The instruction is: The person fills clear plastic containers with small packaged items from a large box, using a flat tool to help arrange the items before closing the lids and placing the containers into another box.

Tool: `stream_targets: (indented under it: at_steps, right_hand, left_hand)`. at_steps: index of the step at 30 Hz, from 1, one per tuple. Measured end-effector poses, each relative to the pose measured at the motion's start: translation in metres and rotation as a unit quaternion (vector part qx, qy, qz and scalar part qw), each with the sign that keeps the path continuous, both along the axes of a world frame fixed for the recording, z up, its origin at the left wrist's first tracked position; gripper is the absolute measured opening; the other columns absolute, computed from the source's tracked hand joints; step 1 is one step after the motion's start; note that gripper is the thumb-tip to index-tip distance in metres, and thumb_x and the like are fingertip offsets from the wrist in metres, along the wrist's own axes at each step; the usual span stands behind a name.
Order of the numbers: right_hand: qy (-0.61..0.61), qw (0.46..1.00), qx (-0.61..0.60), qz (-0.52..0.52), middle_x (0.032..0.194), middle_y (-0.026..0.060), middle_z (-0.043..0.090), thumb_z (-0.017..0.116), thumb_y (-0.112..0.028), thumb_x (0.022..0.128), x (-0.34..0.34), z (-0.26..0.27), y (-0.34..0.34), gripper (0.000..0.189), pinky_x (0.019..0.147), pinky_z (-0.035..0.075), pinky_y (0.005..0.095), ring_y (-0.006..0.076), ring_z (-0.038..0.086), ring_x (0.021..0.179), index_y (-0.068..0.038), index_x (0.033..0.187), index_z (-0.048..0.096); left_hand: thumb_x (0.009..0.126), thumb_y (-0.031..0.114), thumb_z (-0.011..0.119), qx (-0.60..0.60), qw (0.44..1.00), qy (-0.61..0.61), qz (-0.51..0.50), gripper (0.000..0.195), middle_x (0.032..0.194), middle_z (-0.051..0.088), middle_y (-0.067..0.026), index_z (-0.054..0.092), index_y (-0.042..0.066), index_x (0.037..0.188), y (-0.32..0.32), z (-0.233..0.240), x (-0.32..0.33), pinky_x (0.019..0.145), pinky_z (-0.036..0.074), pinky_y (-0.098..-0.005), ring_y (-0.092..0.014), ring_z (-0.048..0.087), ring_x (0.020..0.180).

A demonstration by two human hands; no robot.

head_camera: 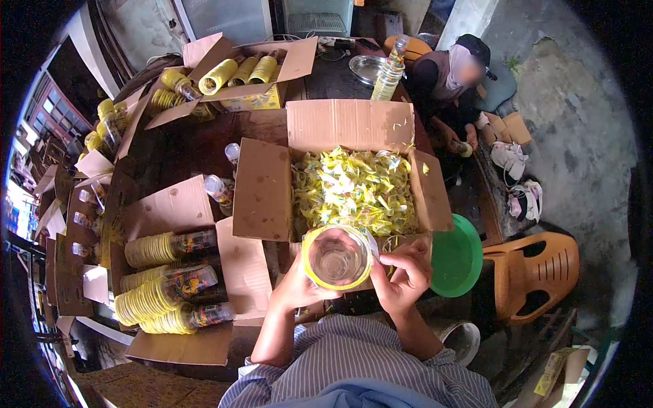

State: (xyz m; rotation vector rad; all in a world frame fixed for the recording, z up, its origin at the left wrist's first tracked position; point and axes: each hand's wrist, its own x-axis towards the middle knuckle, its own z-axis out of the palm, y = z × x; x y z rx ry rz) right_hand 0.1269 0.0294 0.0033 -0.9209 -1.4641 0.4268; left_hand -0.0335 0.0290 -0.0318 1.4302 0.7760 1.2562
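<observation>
My left hand (pixel 298 285) is wrapped around a clear plastic cup (pixel 336 257) with a yellow rim, its open mouth facing up at me. At the cup's right side, my right hand (pixel 403 280) has thumb and forefinger together at a pale strip (pixel 373 245) by the rim. How firmly the strip is held is hard to see. Just beyond both hands stands an open cardboard box (pixel 262 188), filled with small yellow-and-white wrapped packets (pixel 354 188).
Stacked yellow-rimmed cups (pixel 153 301) lie in a box at left; another box (pixel 298 56) holds more behind. A tall cup stack (pixel 388 71) stands near a metal tray (pixel 367 69). At right are a green basin (pixel 456 255), an orange chair (pixel 535 278) and a seated person (pixel 444 86).
</observation>
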Motion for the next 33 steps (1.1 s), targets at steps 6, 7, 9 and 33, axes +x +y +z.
stream_targets:
  at_steps: [6,7,9,33]
  right_hand:
    - [-0.046,0.999,0.025,-0.005,0.064,0.0046,0.057,0.068,0.002,0.060,0.000,0.001,0.004,0.016,0.070,0.036,0.0287,0.0152,0.052,0.060,-0.003,0.072,0.058]
    - [-0.054,0.998,0.031,-0.007,0.065,0.0048,0.057,0.068,0.002,0.060,0.000,0.001,0.004,0.016,0.069,0.037,0.0286,0.0154,0.052,0.060,-0.003,0.072,0.058]
    - [-0.054,0.998,0.026,-0.001,0.065,0.0049,0.058,0.068,0.002,0.060,0.005,-0.004,0.007,0.016,0.069,0.037,0.0286,0.0153,0.052,0.061,-0.002,0.072,0.058]
    - [0.003,0.998,-0.042,0.041,0.067,0.0057,0.059,0.067,0.003,0.061,0.014,-0.006,0.009,0.014,0.071,0.038,0.0275,0.0145,0.053,0.060,0.000,0.071,0.058]
  left_hand:
    - [0.051,0.022,0.079,0.015,0.998,0.052,0.017,0.078,0.112,0.046,-0.0109,0.039,0.003,0.116,-0.003,0.000,-0.004,0.093,0.033,-0.0365,-0.024,0.044,0.107]
    - [0.051,0.022,0.079,0.014,0.998,0.051,0.016,0.078,0.112,0.046,-0.0109,0.039,0.003,0.116,-0.003,0.002,-0.003,0.093,0.033,-0.0365,-0.024,0.044,0.107]
    - [0.050,0.020,0.079,0.004,0.999,0.050,-0.005,0.075,0.110,0.047,-0.0107,0.041,0.004,0.113,-0.003,0.007,-0.001,0.093,0.033,-0.0363,-0.024,0.044,0.106]
    - [0.052,0.014,0.082,0.092,0.992,0.082,0.002,0.089,0.115,0.037,-0.0116,0.027,0.003,0.120,0.000,-0.001,0.007,0.090,0.038,-0.0338,-0.023,0.044,0.107]
